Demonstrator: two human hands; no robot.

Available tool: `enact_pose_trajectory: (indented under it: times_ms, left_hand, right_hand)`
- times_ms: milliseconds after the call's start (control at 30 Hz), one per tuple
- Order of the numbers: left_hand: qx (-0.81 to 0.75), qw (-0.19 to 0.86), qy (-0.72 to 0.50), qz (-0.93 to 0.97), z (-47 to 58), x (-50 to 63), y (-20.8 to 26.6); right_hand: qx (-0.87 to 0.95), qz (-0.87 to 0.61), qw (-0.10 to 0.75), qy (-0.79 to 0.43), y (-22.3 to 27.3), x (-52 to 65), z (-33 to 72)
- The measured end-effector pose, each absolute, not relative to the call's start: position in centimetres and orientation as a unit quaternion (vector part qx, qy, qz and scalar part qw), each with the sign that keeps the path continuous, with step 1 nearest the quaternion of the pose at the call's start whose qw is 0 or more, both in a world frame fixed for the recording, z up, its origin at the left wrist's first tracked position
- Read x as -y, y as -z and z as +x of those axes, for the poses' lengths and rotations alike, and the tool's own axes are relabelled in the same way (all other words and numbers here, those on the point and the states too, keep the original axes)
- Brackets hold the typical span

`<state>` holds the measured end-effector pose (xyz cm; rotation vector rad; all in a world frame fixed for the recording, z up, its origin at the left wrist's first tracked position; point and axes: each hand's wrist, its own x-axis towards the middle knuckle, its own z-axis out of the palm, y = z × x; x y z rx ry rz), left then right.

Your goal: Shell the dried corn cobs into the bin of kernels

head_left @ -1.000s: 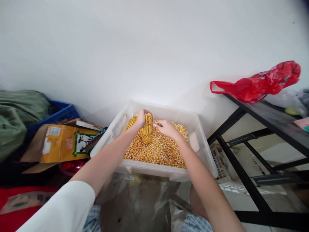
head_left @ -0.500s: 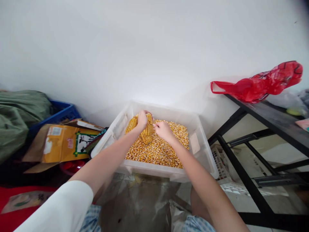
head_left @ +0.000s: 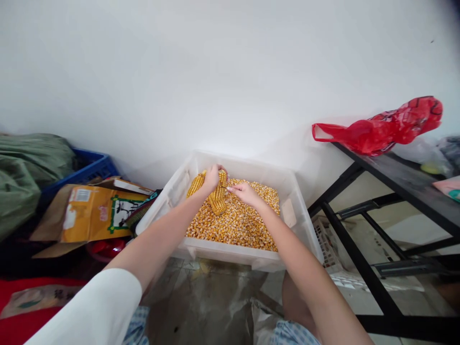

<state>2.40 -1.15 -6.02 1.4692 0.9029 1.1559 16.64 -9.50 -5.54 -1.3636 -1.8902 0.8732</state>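
A translucent plastic bin point(head_left: 226, 250) filled with loose yellow corn kernels point(head_left: 247, 225) stands before me. My left hand point(head_left: 212, 178) is closed around a yellow corn cob point(head_left: 217, 203), which lies slanted over the kernels. Left of that hand, another corn cob point(head_left: 195, 185) rests against the bin's left side. My right hand point(head_left: 246, 193) is at the cob's right, with thumb and forefinger pinched on the end of a thin dark strip point(head_left: 223, 187). This strip crosses the cob; I cannot tell whether it is a tie or a tool.
On the left are a yellow cardboard box point(head_left: 89, 211), a blue crate point(head_left: 95, 165) and a green cloth or bag point(head_left: 32, 167). A black-framed table point(head_left: 406, 175) with a red plastic bag point(head_left: 381, 129) stands on the right. Behind the bin rises a white wall point(head_left: 223, 72).
My right hand has turned a little, its fingers now stretched more toward the cob, and more of the dark strip shows. The left hand keeps its hold. The view has shifted slightly.
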Motion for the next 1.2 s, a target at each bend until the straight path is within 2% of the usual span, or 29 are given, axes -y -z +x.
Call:
enact_pose_trajectory:
  times_ms: [233, 433, 667, 1200]
  left_hand:
    - [-0.305, 0.578, -0.462, 0.599, 1.8, 0.9, 5.5]
    - [-0.290, 0.641, -0.484, 0.521, 1.9, 0.8, 5.4]
    - [-0.353, 0.620, -0.548, 0.436, 2.5, 0.6, 5.5]
    - [-0.385, 0.639, -0.574, 0.338, 2.7, 0.9, 4.8]
  right_hand:
    - [0.742, -0.483, 0.314, -0.343, 5.6, 9.2, 16.9]
    - [0.766, -0.508, 0.302, -0.253, 4.7, 9.7, 16.3]
    - [0.725, -0.599, 0.302, -0.156, 4.3, 10.6, 14.0]
    - [0.726, -0.622, 0.276, -0.099, 3.6, 11.0, 13.8]
